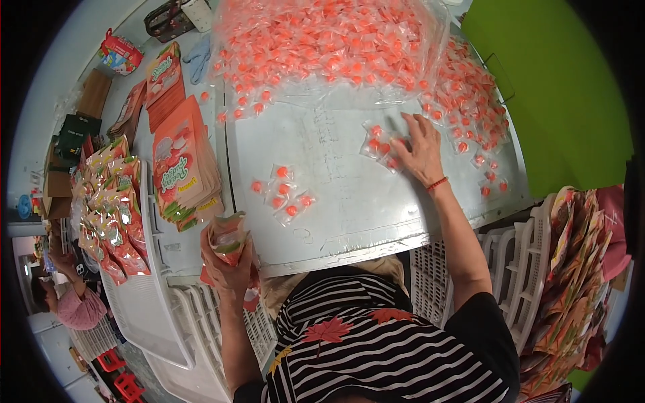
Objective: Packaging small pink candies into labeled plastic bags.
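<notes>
My left hand (232,272) is wrapped round a red printed pouch (228,236) at the table's front left edge. The pouch stands upright with its mouth parted at the top. My right hand (420,149), a red band at its wrist, reaches over the metal tabletop with its fingers stretched apart. Beside its thumb lies a small cluster of clear-wrapped orange-red candies (376,145); whether the fingertips press on them I cannot tell. Another small group of the same candies (279,195) lies nearer to my left hand.
A large heap of wrapped candies (322,47) covers the table's far side, spilling down the right. Stacked flat pouches (181,161) lie at the left, near a white tray (144,309) with filled pouches (114,208). White crates (517,262) flank me. Another person (77,305) is at far left.
</notes>
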